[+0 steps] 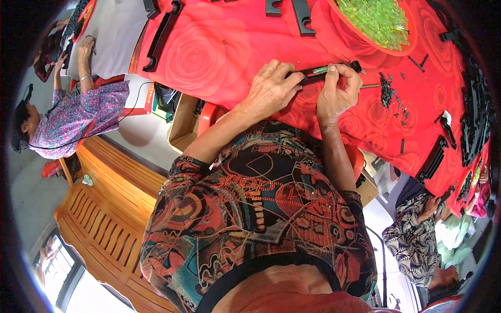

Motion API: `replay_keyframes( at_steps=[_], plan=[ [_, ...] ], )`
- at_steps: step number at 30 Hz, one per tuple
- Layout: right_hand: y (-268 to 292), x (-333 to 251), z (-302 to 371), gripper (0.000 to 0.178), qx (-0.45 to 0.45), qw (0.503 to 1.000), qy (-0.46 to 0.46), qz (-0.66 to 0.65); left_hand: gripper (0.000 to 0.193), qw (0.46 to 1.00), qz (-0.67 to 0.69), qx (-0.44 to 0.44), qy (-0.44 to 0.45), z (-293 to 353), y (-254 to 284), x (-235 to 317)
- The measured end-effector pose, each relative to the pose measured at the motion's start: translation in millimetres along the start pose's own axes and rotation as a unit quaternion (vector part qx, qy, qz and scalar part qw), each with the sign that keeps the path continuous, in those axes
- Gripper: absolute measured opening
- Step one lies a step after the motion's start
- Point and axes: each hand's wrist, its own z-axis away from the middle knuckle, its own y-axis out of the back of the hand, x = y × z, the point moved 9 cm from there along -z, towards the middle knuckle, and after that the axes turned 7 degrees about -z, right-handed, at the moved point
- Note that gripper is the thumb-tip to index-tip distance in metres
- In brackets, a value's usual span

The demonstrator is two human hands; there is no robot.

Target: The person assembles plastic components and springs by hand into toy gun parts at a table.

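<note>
Centre frame: left hand (270,89) and right hand (336,94) both pinch a black plastic strip (327,71) with a green insert over the red rose-print tablecloth (219,52) | right: loose black parts (387,89) | top right: red bowl (360,40) of green pieces (376,18)

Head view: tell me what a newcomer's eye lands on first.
The red rose-patterned tablecloth fills the upper half. At its middle, the left hand and right hand together grip a long black plastic part with a green insert. At top right sits a red basin of green translucent pieces.
</note>
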Motion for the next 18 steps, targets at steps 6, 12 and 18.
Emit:
replay_keyframes(
  at_steps=[6,12,18],
  plan=[
    [-5.0,-15.3,2.5,0.014,-0.010,0.995,0.075,0.061,0.034,1.000,-0.020,-0.013,-0.007,3.8,-7.1,4.3],
    [-7.8,-14.3,10.8,0.014,-0.025,0.995,0.085,0.041,0.035,0.998,-0.057,-0.021,-0.027,7.2,-10.8,8.0],
    [-0.8,-13.8,11.7,0.015,-0.030,0.987,0.102,0.121,0.035,0.997,-0.060,-0.028,-0.032,9.3,-15.6,6.9]
  ],
)
